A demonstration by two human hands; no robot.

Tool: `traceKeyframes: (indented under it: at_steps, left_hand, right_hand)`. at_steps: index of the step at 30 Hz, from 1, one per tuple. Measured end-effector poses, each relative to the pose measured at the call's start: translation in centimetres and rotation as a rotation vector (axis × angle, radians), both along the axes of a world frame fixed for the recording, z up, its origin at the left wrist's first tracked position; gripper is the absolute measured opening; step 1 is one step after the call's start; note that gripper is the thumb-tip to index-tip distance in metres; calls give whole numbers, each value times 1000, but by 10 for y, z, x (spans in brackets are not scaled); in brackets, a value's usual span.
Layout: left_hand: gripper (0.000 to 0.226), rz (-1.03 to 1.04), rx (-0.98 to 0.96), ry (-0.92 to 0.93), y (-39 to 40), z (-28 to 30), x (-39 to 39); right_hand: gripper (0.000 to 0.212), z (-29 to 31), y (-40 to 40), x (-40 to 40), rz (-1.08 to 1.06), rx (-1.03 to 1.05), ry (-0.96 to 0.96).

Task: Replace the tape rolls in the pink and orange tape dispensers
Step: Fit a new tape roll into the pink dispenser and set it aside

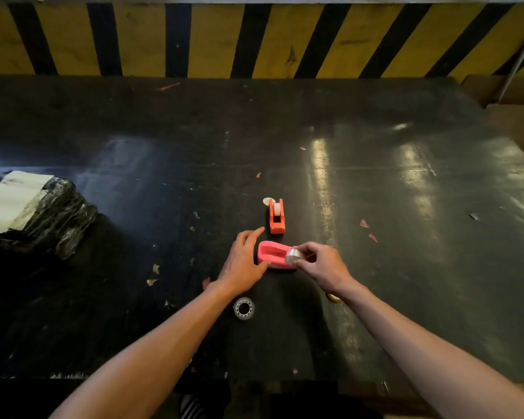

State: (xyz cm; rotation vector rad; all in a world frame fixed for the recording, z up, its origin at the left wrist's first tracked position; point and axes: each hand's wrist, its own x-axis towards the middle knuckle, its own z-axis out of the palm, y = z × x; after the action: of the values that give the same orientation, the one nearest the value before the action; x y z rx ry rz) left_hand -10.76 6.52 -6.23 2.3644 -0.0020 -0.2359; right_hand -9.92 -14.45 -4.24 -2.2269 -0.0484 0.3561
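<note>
The pink tape dispenser (272,253) lies on the black table (406,237) in front of me, its roll bay empty. My left hand (244,261) rests against its left side, thumb on the near edge and fingers spread. My right hand (322,264) pinches a clear tape roll (293,257) at the dispenser's right end. The orange tape dispenser (276,217) stands just beyond, with a white roll in it. Another clear tape roll (244,308) lies flat on the table near my left wrist.
A bundle wrapped in black plastic with a white label (34,210) sits at the left edge. A small white disc (267,201) lies behind the orange dispenser. Paper scraps dot the table. A yellow-and-black striped wall (254,40) runs behind. A brownish object (333,297) peeks from under my right wrist.
</note>
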Motion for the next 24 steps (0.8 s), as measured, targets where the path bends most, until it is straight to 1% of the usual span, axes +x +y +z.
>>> traceKeyframes:
  at_steps: [2,3,4,5,7,8,10,14,19,24]
  left_hand:
    - [98,-71,51,128,6,-2,18]
    - [100,-116,75,182,7,-2,25]
    - [98,-154,93,219,8,-3,31]
    - [91,-180,101,241,8,-3,35]
    - [70,-195,114,239,9,-5,39]
    - [63,-196,121,226,10,-7,40]
    - [58,-205,123,226,13,-8,40]
    - [59,-254,151,223,15,-7,39]
    - [63,-276,194,227,15,-9,39]
    - [67,-307,238,224,17,-8,41]
  right_hand:
    - [27,0,8,15,45,-70,-53]
    - [28,-1,12,20,76,-101,-73]
    - [28,-3,17,25,107,-123,-88]
    - [29,-5,21,29,135,-143,-99]
    - [29,-9,27,33,189,-190,-116]
    - [29,-12,29,34,207,-216,-126]
    - [28,-16,32,33,219,-255,-157]
    - [18,-23,38,27,274,-253,-225]
    - [22,-22,41,25,288,-224,-208]
    - [14,-21,35,27,363,-271,-237]
